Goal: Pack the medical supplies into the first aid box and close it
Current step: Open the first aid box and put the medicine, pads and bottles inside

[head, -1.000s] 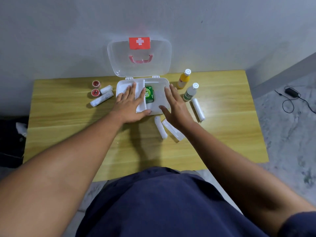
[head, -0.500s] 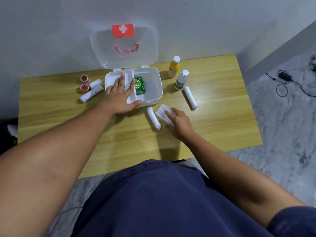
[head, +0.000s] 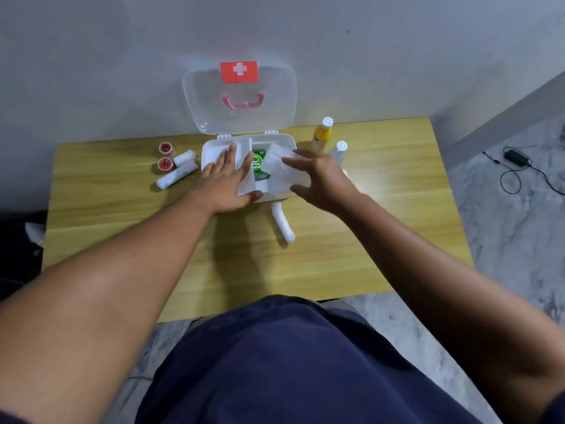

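The white first aid box [head: 211, 149] stands open at the back of the wooden table [head: 107, 209], its clear lid [head: 198, 102] leaning on the wall. A green packet [head: 259, 166] lies inside. My left hand [head: 224, 182] rests flat on the box's left side and tray. My right hand [head: 318, 175] holds a clear-wrapped white gauze pack [head: 282, 169] over the box's right half. A white bandage roll [head: 282, 221] lies in front of the box. Left of the box are two red tape rolls [head: 166, 156] and two white rolls [head: 177, 175].
An orange bottle [head: 322, 134] and a clear bottle [head: 337, 151] stand right of the box, close behind my right hand. A black charger and cable [head: 516, 166] lie on the marble floor at the right. The wall is just behind the table.
My right hand picked the wrapped gauze pack up from the table in front of the box and carried it over the box's right half. My left hand stayed on the box.
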